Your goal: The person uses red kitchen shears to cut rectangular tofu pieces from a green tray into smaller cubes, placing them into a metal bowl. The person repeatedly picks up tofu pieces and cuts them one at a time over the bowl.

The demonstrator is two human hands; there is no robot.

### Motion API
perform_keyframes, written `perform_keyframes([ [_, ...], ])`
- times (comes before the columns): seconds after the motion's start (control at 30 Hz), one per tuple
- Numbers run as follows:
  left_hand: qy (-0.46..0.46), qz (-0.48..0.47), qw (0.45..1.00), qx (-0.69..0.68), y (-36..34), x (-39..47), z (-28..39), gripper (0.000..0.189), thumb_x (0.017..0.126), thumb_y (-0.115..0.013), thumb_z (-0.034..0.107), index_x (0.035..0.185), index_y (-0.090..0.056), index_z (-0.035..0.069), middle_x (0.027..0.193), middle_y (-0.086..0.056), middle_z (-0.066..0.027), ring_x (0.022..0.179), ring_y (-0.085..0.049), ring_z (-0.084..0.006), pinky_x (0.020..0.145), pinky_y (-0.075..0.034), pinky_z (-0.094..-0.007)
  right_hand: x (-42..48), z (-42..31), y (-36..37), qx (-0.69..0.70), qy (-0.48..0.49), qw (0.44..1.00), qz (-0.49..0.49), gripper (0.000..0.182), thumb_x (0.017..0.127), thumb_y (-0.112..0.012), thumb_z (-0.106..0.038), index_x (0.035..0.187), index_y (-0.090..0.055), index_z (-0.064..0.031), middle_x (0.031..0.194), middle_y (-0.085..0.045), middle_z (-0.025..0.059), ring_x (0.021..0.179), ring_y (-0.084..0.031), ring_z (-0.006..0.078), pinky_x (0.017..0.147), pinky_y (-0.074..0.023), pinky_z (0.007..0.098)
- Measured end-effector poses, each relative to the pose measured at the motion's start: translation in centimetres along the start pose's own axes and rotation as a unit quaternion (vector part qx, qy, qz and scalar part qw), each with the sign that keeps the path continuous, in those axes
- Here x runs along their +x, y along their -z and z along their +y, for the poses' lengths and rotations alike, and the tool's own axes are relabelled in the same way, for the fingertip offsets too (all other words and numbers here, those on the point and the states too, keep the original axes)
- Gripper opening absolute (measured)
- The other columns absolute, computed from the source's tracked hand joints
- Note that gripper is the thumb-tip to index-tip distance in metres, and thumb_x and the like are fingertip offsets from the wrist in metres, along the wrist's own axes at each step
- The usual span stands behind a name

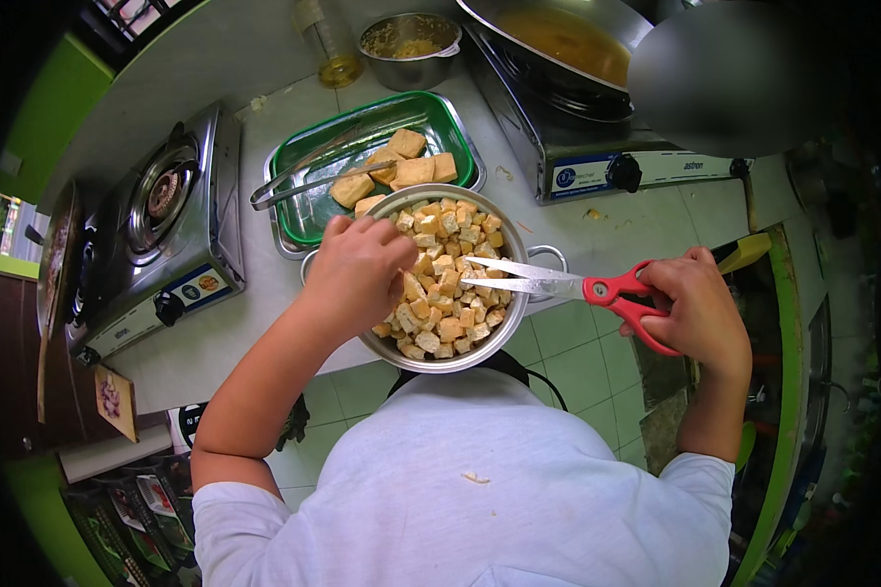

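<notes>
A metal pot [517, 323] with loop handles is filled with cubes of fried tofu [448, 282]. Over its left part is my left hand [367, 264], fingers curled down; whether they pinch a piece is hidden. My right hand [686, 308] grips red-handled scissors [595, 290], whose blades are parted above the cubes. Behind the pot, a green tray [294, 158] set in a metal tray holds larger fried tofu blocks [415, 172]. Metal tongs [301, 189] lie across that tray.
A gas stove [165, 242] stands at the left, another [595, 172] at the back right under a wok [565, 44] of brown liquid. At the back are a metal bowl [411, 70] with yellowish bits and a bottle [334, 55]. A board with chopped pieces [114, 400] is at lower left.
</notes>
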State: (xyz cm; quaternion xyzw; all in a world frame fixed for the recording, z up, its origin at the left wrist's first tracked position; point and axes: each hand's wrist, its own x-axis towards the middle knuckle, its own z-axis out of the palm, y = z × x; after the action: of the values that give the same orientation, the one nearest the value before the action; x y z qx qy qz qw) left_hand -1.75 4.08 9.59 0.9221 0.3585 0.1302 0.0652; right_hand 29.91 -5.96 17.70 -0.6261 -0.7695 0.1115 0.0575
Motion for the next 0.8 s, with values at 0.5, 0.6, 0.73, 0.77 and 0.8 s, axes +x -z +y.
perform_keyframes([
  [0.5,0.031,-0.071,0.996,0.047,-0.1,-0.3,0.0,0.028,0.065,-0.072,0.026,0.087,-0.064,0.012,0.082,-0.055,-0.0037,0.088,-0.051,-0.0217,0.081,-0.035,-0.0359,1.0,-0.7,0.3,-0.001,0.021,1.0,0.002,0.028,0.056,-0.074,-0.02,0.074,-0.06,-0.005,0.055,-0.05,0.0042,0.053,-0.048,0.0228,0.067,-0.0314,0.0317],
  [0.6,0.051,0.0,0.999,-0.015,1.6,-1.1,0.0,0.023,0.065,-0.072,0.021,0.084,-0.063,0.011,0.082,-0.055,-0.0038,0.087,-0.052,-0.0224,0.082,-0.035,-0.0363,1.9,-1.3,1.0,-0.02,0.064,0.997,0.033,0.031,0.055,-0.075,-0.023,0.076,-0.061,-0.0057,0.056,-0.052,0.0054,0.055,-0.051,0.0245,0.068,-0.0332,0.0332],
  [0.73,0.06,0.099,0.99,-0.08,3.6,-3.1,-0.5,0.019,0.067,-0.069,0.012,0.084,-0.062,0.01,0.083,-0.057,-0.0044,0.083,-0.053,-0.0223,0.082,-0.034,-0.0354,5.1,-2.2,1.9,-0.066,0.073,0.992,-0.073,0.037,0.055,-0.076,-0.033,0.077,-0.064,-0.0063,0.063,-0.058,0.0081,0.062,-0.056,0.0275,0.069,-0.0376,0.0361],
  [0.77,0.056,0.128,0.986,-0.089,3.6,-3.4,-0.5,0.018,0.068,-0.069,0.011,0.084,-0.062,0.01,0.083,-0.057,-0.0047,0.082,-0.053,-0.0224,0.082,-0.034,-0.0352,5.9,-2.5,1.8,-0.073,0.062,0.99,-0.1,0.038,0.055,-0.076,-0.035,0.077,-0.064,-0.0063,0.064,-0.059,0.0087,0.063,-0.057,0.0279,0.069,-0.0382,0.0364],
  [0.8,0.056,0.146,0.983,-0.093,3.4,-3.7,-0.3,0.016,0.068,-0.068,0.009,0.083,-0.062,0.01,0.082,-0.058,-0.0041,0.081,-0.054,-0.0204,0.081,-0.034,-0.035,6.9,-3.0,1.6,-0.081,0.055,0.987,-0.129,0.04,0.055,-0.077,-0.037,0.077,-0.064,-0.0063,0.065,-0.06,0.0092,0.064,-0.057,0.0283,0.07,-0.0389,0.0366],
])
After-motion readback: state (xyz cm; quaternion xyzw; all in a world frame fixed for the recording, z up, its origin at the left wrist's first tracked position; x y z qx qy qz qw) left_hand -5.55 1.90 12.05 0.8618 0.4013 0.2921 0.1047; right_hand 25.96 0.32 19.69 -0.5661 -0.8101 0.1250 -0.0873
